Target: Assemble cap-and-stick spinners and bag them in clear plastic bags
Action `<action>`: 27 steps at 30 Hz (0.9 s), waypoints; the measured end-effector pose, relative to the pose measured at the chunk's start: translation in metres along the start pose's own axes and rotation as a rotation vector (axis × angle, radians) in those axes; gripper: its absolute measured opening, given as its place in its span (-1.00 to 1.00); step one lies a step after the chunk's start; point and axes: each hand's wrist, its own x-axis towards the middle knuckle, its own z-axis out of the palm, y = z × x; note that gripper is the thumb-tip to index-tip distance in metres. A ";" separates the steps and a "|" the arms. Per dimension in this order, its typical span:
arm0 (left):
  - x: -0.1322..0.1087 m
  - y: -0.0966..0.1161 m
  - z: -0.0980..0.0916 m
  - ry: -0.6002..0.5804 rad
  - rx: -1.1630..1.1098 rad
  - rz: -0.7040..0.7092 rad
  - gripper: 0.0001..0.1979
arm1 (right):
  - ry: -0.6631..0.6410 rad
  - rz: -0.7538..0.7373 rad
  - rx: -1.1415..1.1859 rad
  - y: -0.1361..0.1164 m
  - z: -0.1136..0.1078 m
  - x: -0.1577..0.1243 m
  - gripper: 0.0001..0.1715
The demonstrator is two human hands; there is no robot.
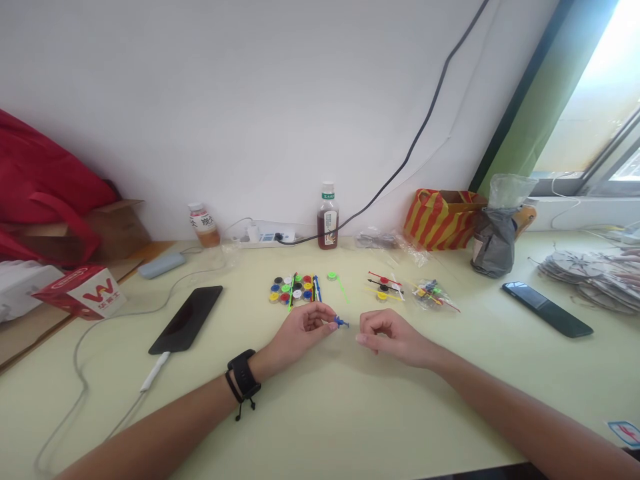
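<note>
My left hand (310,325) pinches a small blue plastic piece (341,321) with a thin stem between thumb and fingertips. Just to its right, apart from it, my right hand (390,335) has its fingers curled and its thumb near the index finger; whether anything is between them cannot be made out. Beyond my left hand lies a cluster of small round plastic discs (298,294) in several colours, with thin green and blue sticks across it. A lone green disc (332,276) has a green stick beside it. Past my right hand are discs with red, black and yellow sticks (384,288).
A clear bag of coloured parts (431,293) sits at right, near a dark phone-like device (547,310). At left lie a black phone (186,320) on a cable and a red-white box (83,291). A bottle (328,217) and power strip (270,233) stand along the wall.
</note>
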 end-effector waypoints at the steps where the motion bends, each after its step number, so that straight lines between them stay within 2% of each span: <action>1: 0.000 -0.001 0.000 -0.015 0.009 -0.002 -0.68 | -0.005 0.002 -0.012 0.001 0.001 0.000 -0.42; 4: 0.000 0.000 0.000 -0.047 0.052 -0.006 -0.69 | 0.017 0.007 -0.061 0.004 0.004 0.000 -0.49; 7: -0.001 0.002 0.000 -0.068 0.091 0.000 -0.70 | 0.101 -0.001 -0.120 0.010 0.010 0.001 -0.77; 8: -0.002 0.002 0.000 -0.079 0.098 0.004 -0.70 | 0.126 -0.004 -0.137 0.011 0.011 0.001 -0.81; 11: -0.004 0.001 -0.001 -0.088 0.106 0.022 -0.69 | 0.136 -0.003 -0.158 0.015 0.015 0.002 -0.74; 15: -0.006 -0.001 0.001 -0.078 0.104 0.065 -0.66 | 0.075 0.028 -0.112 0.014 0.020 0.003 -0.80; 20: -0.009 0.005 0.005 -0.127 0.340 0.097 -0.76 | 0.071 0.076 -0.185 0.015 0.021 0.001 -0.86; 24: -0.010 0.007 0.007 -0.093 0.471 0.147 -0.81 | 0.080 0.095 -0.346 0.019 0.008 0.002 -0.88; 27: -0.010 0.007 0.008 -0.053 0.505 0.142 -0.89 | 0.138 0.109 -0.565 0.021 -0.010 0.005 -0.87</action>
